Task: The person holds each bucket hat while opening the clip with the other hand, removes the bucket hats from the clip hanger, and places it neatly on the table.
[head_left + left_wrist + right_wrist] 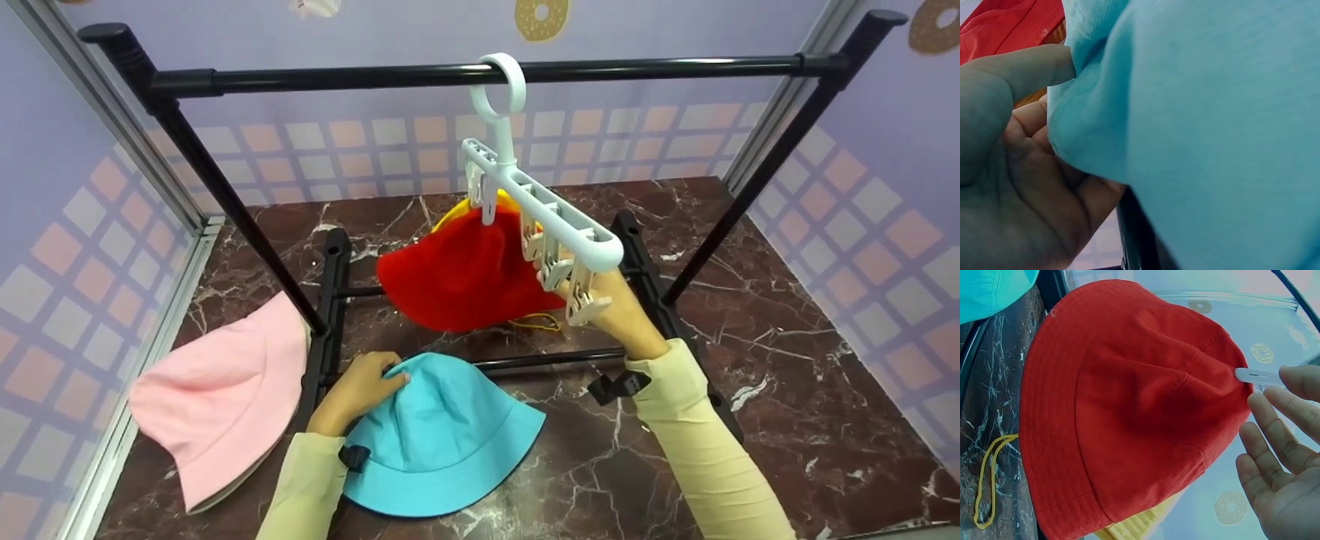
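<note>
My left hand (369,386) pinches the crown of a light blue bucket hat (450,442) between thumb and fingers; the left wrist view shows the fabric (1213,112) bunched there. A red bucket hat (465,274) hangs from the white clip hanger (555,210), and a white clip (1255,376) bites the top of its crown. My right hand (1286,461) is beside that clip, its fingers spread and loosely bent, with the thumb overlapping the clip's end. In the head view the hanger's clips partly cover this hand.
The hanger hooks over the black rack's top bar (337,77). Behind the red hat shows a yellow hat (452,214), with a yellow cord (551,322) dangling below. A pink bucket hat (225,397) lies at the left by the rack's foot, on the dark marbled tabletop (787,375).
</note>
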Action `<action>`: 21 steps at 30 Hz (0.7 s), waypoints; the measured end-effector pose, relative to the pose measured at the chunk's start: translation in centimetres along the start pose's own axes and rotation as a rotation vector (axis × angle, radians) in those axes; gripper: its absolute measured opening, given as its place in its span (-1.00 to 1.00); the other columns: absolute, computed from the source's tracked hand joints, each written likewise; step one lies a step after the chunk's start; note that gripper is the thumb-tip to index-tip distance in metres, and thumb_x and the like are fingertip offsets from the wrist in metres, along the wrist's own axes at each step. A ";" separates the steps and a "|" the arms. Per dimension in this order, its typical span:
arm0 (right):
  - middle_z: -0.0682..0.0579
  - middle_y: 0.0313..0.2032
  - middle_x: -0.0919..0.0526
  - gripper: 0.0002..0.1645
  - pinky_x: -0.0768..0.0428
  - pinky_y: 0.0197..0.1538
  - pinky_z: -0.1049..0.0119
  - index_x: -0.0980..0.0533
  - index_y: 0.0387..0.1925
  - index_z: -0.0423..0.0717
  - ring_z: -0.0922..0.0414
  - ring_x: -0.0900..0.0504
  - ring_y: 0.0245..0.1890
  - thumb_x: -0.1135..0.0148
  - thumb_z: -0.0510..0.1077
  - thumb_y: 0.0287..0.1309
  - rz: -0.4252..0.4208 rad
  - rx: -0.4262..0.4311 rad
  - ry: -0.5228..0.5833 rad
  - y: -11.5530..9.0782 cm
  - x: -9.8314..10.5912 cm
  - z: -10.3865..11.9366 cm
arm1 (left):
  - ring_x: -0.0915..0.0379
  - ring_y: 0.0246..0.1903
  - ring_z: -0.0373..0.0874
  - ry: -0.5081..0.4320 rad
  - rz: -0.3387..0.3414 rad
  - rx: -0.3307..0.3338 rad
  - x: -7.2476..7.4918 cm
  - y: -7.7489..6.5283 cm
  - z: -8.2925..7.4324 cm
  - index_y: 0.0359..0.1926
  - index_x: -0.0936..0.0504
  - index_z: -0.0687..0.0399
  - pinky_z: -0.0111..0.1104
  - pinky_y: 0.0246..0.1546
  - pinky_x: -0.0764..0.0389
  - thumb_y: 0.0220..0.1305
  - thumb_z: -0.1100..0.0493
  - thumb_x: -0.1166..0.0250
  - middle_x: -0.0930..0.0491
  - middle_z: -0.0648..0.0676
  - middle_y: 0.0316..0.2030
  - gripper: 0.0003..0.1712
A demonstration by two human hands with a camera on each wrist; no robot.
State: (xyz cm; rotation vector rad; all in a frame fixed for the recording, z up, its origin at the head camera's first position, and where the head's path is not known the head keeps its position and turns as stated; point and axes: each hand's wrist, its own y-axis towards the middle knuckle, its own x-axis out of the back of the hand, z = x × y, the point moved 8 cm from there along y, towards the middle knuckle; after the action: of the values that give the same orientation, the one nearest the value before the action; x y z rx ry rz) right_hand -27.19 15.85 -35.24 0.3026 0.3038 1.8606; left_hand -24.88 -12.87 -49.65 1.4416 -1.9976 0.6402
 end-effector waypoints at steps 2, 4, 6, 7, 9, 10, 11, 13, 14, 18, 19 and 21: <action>0.03 -0.02 -0.58 -0.34 -0.58 -0.08 0.41 -0.26 0.28 -0.21 0.14 -0.61 -0.13 -0.18 -0.46 0.14 0.006 -0.036 0.109 0.0 -0.2 -0.4 | -0.18 -0.60 -0.16 0.006 -0.001 0.007 0.0 -0.1 0.1 -0.51 -0.46 0.15 -0.31 -0.46 -0.27 0.28 0.27 -0.24 -0.18 -0.02 -0.66 -0.79; 0.03 -0.04 -0.59 -0.35 -0.57 -0.06 0.41 -0.28 0.26 -0.18 0.14 -0.61 -0.13 -0.24 -0.41 0.14 0.006 -0.048 0.153 -0.1 -0.2 -0.5 | -0.21 -0.59 -0.15 0.012 -0.004 0.009 0.0 -0.2 0.0 -0.48 -0.49 0.16 -0.31 -0.45 -0.29 0.27 0.27 -0.25 -0.21 -0.01 -0.66 -0.81; 0.02 -0.03 -0.59 -0.38 -0.58 -0.02 0.39 -0.29 0.24 -0.18 0.13 -0.62 -0.11 -0.25 -0.38 0.15 0.003 -0.073 0.208 -0.1 -0.3 -0.7 | -0.23 -0.58 -0.15 0.017 -0.006 0.010 -0.1 -0.2 0.0 -0.46 -0.51 0.16 -0.30 -0.45 -0.30 0.27 0.27 -0.25 -0.24 -0.01 -0.65 -0.84; 0.02 -0.02 -0.59 -0.38 -0.58 0.01 0.38 -0.29 0.24 -0.20 0.13 -0.62 -0.10 -0.25 -0.37 0.15 0.002 -0.076 0.214 -0.1 -0.3 -0.7 | -0.24 -0.58 -0.15 0.020 -0.007 0.010 -0.1 -0.2 -0.1 -0.45 -0.52 0.16 -0.30 -0.45 -0.31 0.26 0.27 -0.25 -0.25 0.00 -0.65 -0.85; 0.05 -0.07 -0.61 -0.39 -0.58 0.03 0.39 -0.28 0.24 -0.26 0.16 -0.64 -0.11 -0.23 -0.38 0.17 -0.005 -0.078 0.145 -0.2 -0.2 -0.7 | -0.24 -0.57 -0.14 0.024 -0.008 0.015 -0.1 -0.2 -0.1 -0.44 -0.53 0.16 -0.30 -0.44 -0.31 0.26 0.27 -0.26 -0.26 0.01 -0.64 -0.86; 0.03 -0.05 -0.60 -0.38 -0.57 0.05 0.37 -0.26 0.26 -0.29 0.15 -0.63 -0.09 -0.21 -0.40 0.18 -0.001 -0.086 0.149 -0.2 -0.3 -0.7 | -0.24 -0.57 -0.14 0.027 -0.007 0.018 -0.1 -0.2 -0.1 -0.44 -0.53 0.16 -0.29 -0.44 -0.32 0.26 0.27 -0.26 -0.27 0.01 -0.64 -0.86; 0.03 -0.07 -0.60 -0.39 -0.58 0.06 0.37 -0.25 0.26 -0.32 0.17 -0.65 -0.10 -0.18 -0.44 0.17 -0.008 -0.086 0.099 -0.3 -0.2 -0.7 | -0.25 -0.57 -0.14 0.029 -0.008 0.021 -0.1 -0.2 -0.1 -0.44 -0.53 0.17 -0.29 -0.44 -0.32 0.26 0.27 -0.26 -0.28 0.01 -0.64 -0.87; -0.03 -0.08 -0.62 -0.42 -0.57 0.07 0.37 -0.27 0.23 -0.38 0.17 -0.65 -0.10 -0.16 -0.44 0.18 -0.020 -0.086 0.040 -0.4 -0.1 -0.7 | -0.26 -0.56 -0.14 0.036 -0.011 0.025 -0.1 -0.3 -0.1 -0.42 -0.55 0.17 -0.28 -0.43 -0.33 0.26 0.27 -0.26 -0.32 0.02 -0.62 -0.89; -0.09 -0.09 -0.63 -0.47 -0.57 0.06 0.38 -0.31 0.19 -0.40 0.18 -0.66 -0.11 -0.16 -0.43 0.17 -0.027 -0.081 -0.006 -0.4 0.0 -0.7 | -0.27 -0.56 -0.14 0.039 -0.012 0.027 -0.1 -0.3 -0.1 -0.41 -0.56 0.17 -0.28 -0.43 -0.34 0.25 0.28 -0.26 -0.34 0.02 -0.61 -0.90; -0.22 -0.04 -0.63 -0.52 -0.53 0.06 0.40 -0.39 0.14 -0.37 0.22 -0.63 -0.08 -0.21 -0.38 0.17 -0.053 -0.033 -0.150 -0.3 0.3 -0.3 | -0.29 -0.55 -0.13 0.046 -0.018 0.032 -0.1 -0.4 -0.1 -0.39 -0.58 0.18 -0.27 -0.42 -0.36 0.24 0.28 -0.27 -0.40 0.05 -0.60 -0.92; -0.24 -0.02 -0.63 -0.52 -0.53 0.06 0.40 -0.40 0.14 -0.36 0.22 -0.63 -0.07 -0.22 -0.37 0.17 -0.054 -0.021 -0.176 -0.3 0.3 -0.2 | -0.30 -0.54 -0.13 0.047 -0.020 0.033 -0.1 -0.4 -0.1 -0.39 -0.58 0.18 -0.27 -0.42 -0.36 0.24 0.28 -0.27 -0.42 0.06 -0.59 -0.92; -0.23 -0.01 -0.63 -0.51 -0.52 0.08 0.39 -0.39 0.15 -0.33 0.24 -0.62 -0.05 -0.22 -0.38 0.16 -0.058 -0.012 -0.192 -0.3 0.4 -0.2 | -0.31 -0.53 -0.13 0.049 -0.026 0.033 0.0 -0.4 -0.1 -0.38 -0.59 0.19 -0.26 -0.41 -0.37 0.23 0.28 -0.27 -0.45 0.07 -0.57 -0.93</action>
State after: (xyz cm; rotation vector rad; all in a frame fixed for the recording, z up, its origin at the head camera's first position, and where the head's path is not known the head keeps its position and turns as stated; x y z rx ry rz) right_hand -27.08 16.27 -35.48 0.4565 0.1684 1.7600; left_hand -24.50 -12.93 -49.58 1.4551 -1.9355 0.6942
